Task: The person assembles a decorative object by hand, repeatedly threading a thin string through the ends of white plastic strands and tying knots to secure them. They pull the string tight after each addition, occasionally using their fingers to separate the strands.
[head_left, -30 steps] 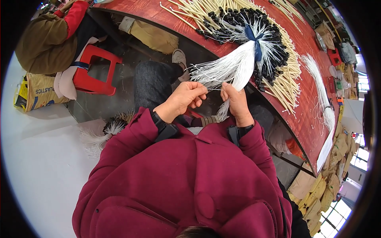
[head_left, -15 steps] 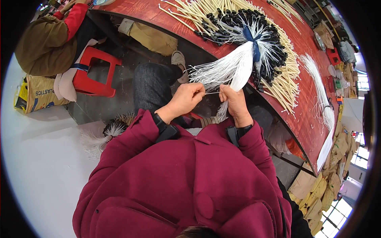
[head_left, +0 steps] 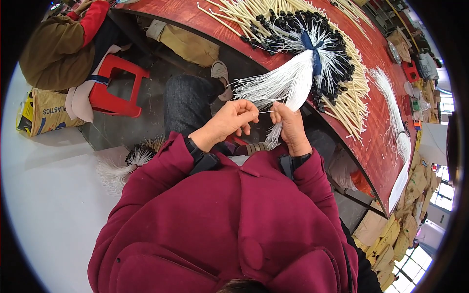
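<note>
Apparently working one white strand (head_left: 265, 112), pinched in fingertips of left hand (head_left: 225, 123) and right hand (head_left: 292, 129), just beside white bundle (head_left: 289, 87) overhanging red table (head_left: 373, 161); next, probably needing gentle, even pull.

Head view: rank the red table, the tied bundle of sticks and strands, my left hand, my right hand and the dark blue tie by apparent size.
1. Red table
2. Tied bundle
3. Left hand and right hand: too alike to rank
4. Dark blue tie
</note>
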`<state>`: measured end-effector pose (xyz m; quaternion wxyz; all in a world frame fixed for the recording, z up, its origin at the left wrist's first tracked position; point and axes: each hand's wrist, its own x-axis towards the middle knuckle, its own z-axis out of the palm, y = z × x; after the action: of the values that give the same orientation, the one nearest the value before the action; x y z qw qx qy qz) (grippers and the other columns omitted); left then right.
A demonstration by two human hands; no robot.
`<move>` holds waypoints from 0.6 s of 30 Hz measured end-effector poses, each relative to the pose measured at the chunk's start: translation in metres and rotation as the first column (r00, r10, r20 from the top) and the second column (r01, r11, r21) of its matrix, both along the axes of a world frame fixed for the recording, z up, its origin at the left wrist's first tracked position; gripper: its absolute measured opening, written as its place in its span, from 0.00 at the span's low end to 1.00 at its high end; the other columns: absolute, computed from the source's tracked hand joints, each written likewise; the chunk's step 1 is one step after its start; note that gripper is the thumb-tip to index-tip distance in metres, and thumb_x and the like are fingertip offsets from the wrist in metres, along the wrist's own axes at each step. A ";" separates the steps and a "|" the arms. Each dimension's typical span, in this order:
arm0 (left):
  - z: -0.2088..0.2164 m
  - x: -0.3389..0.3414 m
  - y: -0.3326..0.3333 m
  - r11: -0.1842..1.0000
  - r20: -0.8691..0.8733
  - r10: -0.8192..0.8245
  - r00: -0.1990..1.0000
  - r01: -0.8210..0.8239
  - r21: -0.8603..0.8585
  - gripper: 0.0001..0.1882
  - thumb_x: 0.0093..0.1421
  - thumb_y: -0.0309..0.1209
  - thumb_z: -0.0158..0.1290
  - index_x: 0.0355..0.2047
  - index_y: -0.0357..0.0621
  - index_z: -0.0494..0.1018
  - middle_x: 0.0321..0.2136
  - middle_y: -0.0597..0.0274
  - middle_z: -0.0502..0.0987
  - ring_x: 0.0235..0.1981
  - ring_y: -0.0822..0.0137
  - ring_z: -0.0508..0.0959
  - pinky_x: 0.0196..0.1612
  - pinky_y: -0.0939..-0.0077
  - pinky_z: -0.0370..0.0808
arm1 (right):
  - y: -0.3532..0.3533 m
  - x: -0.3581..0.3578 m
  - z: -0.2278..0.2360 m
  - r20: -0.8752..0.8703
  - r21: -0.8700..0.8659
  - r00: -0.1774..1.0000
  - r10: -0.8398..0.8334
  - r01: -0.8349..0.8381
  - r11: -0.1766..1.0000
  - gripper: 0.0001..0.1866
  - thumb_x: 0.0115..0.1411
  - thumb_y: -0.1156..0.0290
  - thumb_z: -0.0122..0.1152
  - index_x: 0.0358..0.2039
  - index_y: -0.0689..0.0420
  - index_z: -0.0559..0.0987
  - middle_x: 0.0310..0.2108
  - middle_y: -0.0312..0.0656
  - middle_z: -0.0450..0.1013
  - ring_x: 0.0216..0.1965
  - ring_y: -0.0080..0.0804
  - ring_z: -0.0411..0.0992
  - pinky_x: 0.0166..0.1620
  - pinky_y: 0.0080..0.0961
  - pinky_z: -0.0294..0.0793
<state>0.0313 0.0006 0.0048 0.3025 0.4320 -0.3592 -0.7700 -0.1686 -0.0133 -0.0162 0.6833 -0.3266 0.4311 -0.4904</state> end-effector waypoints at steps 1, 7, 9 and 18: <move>-0.004 0.000 0.000 0.996 0.017 -0.039 0.999 0.040 -0.079 0.08 0.64 0.34 0.47 0.34 0.43 0.71 0.24 0.67 0.74 0.19 0.79 0.72 0.17 0.89 0.65 | 0.000 0.000 0.000 -0.002 0.001 1.000 0.000 0.000 1.000 0.13 0.56 0.76 0.54 0.14 0.57 0.68 0.11 0.33 0.60 0.16 0.24 0.61 0.23 0.21 0.61; -0.012 0.006 0.001 0.992 -0.257 -0.085 0.963 0.105 0.067 0.06 0.63 0.33 0.49 0.31 0.45 0.70 0.23 0.69 0.72 0.17 0.80 0.70 0.16 0.90 0.61 | 0.002 0.004 0.006 -0.027 0.013 0.999 0.036 -0.035 0.999 0.14 0.56 0.75 0.53 0.14 0.57 0.68 0.12 0.34 0.60 0.17 0.24 0.61 0.24 0.21 0.60; -0.012 0.009 0.000 0.986 -0.320 -0.092 0.943 0.131 0.103 0.06 0.63 0.32 0.49 0.31 0.46 0.70 0.22 0.70 0.72 0.16 0.81 0.69 0.16 0.90 0.59 | 0.003 0.006 0.008 -0.034 0.014 0.999 0.037 -0.037 0.999 0.14 0.56 0.74 0.53 0.14 0.57 0.67 0.12 0.34 0.60 0.17 0.25 0.60 0.25 0.20 0.60; -0.016 0.009 -0.002 0.991 0.047 0.091 0.995 -0.085 -0.106 0.07 0.61 0.33 0.51 0.31 0.44 0.70 0.21 0.71 0.71 0.15 0.80 0.68 0.16 0.89 0.60 | 0.004 0.004 0.008 -0.021 -0.015 0.998 0.052 -0.053 0.998 0.13 0.58 0.72 0.51 0.17 0.61 0.72 0.19 0.40 0.69 0.25 0.27 0.67 0.32 0.21 0.65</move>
<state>0.0399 -0.0014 -0.0108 0.3487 0.4509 -0.3871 -0.7247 -0.1646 -0.0093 -0.0079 0.6888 -0.3484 0.4256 -0.4723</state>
